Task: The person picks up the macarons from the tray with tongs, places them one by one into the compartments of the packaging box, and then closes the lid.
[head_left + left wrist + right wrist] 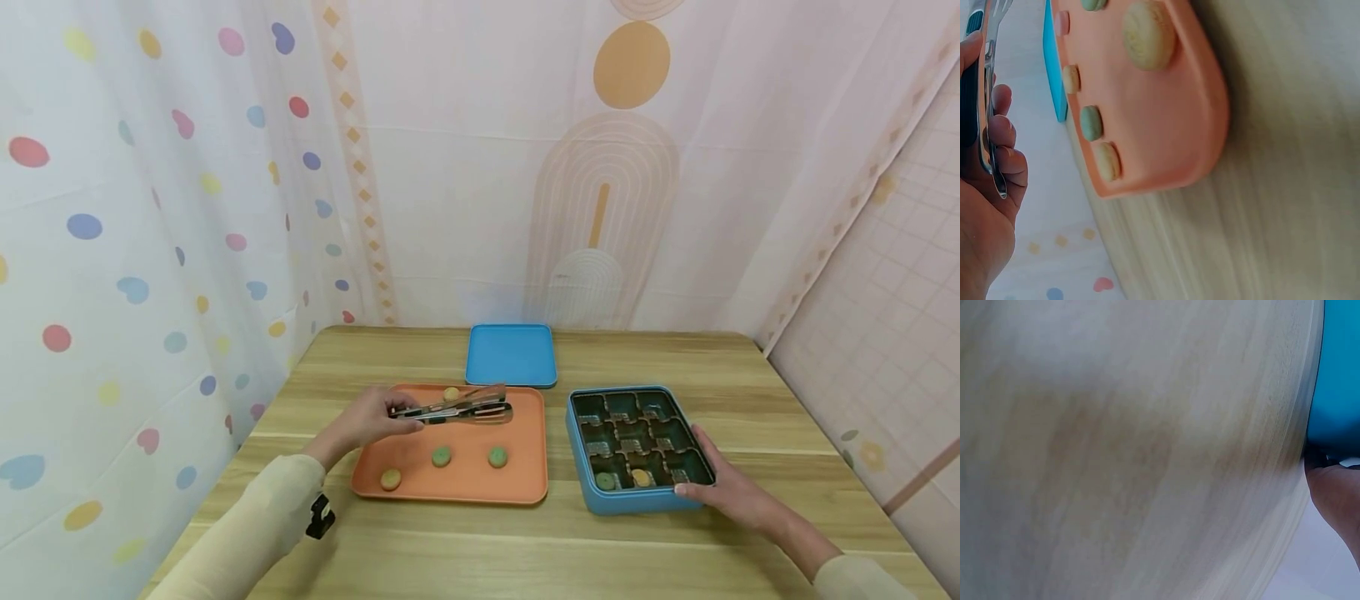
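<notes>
My left hand (378, 418) grips metal tongs (489, 412) with dark handles, held over an orange tray (468, 487). The tongs' tips point right, apart from each other, with nothing seen between them. On the tray lie several macarons: a green macaron (498, 457), another green one, yellowish ones and a pink macaron (1062, 23) in the left wrist view. My right hand (731, 492) holds the front right corner of a blue box (637, 501), thumb on the front rim, fingers along the side. Its dark divided insert holds a green macaron (605, 481) and an orange-yellow macaron (641, 477) in the front row.
A flat blue lid (512, 354) lies behind the tray at the back of the wooden table (450, 550). Patterned curtains (450, 167) hang along the table's back and left side. A strip of wood lies between tray and box.
</notes>
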Tool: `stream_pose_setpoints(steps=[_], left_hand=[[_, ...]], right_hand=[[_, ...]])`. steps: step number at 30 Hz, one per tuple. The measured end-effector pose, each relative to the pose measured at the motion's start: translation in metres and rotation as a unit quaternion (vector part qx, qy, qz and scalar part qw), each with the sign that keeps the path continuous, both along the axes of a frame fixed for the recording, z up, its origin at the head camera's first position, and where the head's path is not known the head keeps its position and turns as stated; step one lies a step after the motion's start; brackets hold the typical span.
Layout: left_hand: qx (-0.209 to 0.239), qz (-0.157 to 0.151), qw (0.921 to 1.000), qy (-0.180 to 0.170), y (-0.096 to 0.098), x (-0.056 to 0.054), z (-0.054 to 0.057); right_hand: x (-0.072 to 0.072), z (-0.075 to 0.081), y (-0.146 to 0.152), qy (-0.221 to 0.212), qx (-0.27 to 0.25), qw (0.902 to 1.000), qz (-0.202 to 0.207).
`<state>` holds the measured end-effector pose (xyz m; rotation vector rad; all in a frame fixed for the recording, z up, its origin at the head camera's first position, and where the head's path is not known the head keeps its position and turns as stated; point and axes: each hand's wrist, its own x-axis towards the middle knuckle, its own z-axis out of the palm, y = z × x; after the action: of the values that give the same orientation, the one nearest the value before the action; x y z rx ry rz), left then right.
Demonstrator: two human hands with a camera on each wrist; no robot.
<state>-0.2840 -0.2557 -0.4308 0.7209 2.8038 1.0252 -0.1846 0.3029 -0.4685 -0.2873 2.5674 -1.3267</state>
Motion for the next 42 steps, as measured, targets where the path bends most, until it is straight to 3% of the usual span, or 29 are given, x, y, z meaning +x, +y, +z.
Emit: stream_pose_setpoints(steps=[12, 26, 42], left_hand=[[0.02, -0.006, 0.9997, -0.013, -0.006, 0.006, -0.014], [0.009, -0.01, 0.9993, -0.036, -0.01, 0.017, -0.028], [-0.006, -0.036, 0.999, -0.025, -0.01, 0.023, -0.038]], right_hand=[[0.0, 0.0, 0.001, -0.004, 0.002, 1.0, 0.0], [0.0, -0.001, 0.001, -0.007, -0.007, 0.9999, 0.002], [0.0, -0.001, 0.001, -0.007, -0.003, 1.0, 0.001]])
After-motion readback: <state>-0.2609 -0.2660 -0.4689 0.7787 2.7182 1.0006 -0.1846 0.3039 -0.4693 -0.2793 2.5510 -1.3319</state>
